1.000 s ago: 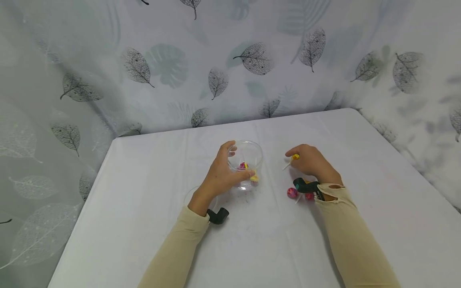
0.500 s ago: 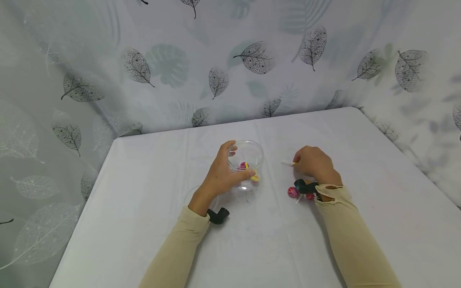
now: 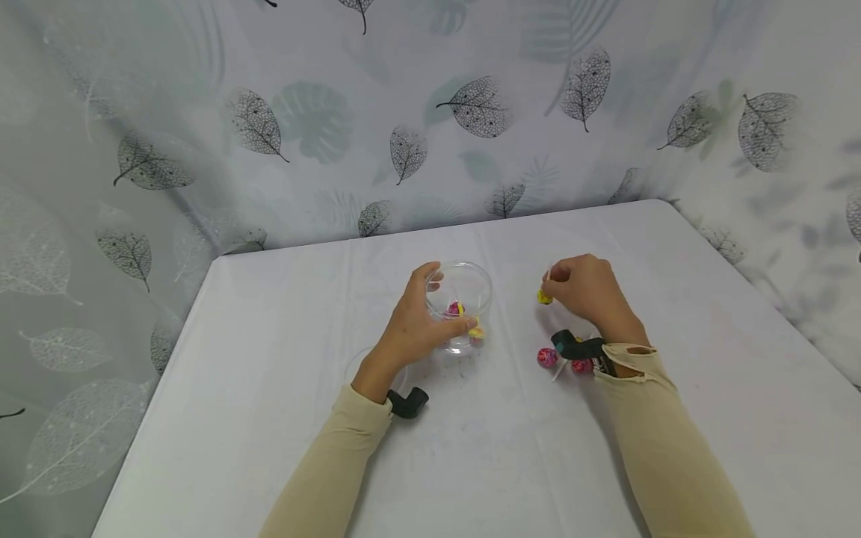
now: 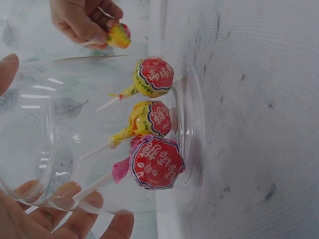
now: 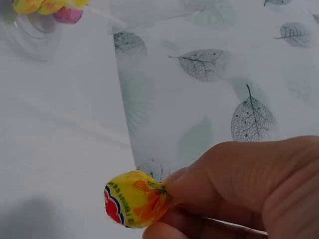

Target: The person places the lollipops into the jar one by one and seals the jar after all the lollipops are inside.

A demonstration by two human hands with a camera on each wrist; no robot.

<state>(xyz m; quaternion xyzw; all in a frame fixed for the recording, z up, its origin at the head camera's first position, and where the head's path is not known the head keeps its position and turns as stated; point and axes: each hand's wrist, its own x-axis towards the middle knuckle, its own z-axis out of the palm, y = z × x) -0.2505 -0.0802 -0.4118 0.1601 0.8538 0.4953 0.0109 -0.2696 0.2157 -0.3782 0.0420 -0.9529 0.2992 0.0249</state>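
Yellow-wrapped lollipop [image 3: 544, 297], right of frame centre: clamped in the right grip [image 3: 587, 293]. Left grip [image 3: 422, 317] curls round the clear jar [image 3: 486, 302], mid-frame. Loose pinching could drop the lollipop onto the desk [image 3: 471, 463]; bumping could tip the jar.

I'm somewhere indoors, home or studio I can't tell: leaf-print curtains [image 3: 430, 179] hang beyond and to either side of my left grip [image 3: 413, 320] and right grip [image 3: 592, 293], with a white surface [image 3: 471, 471] below.
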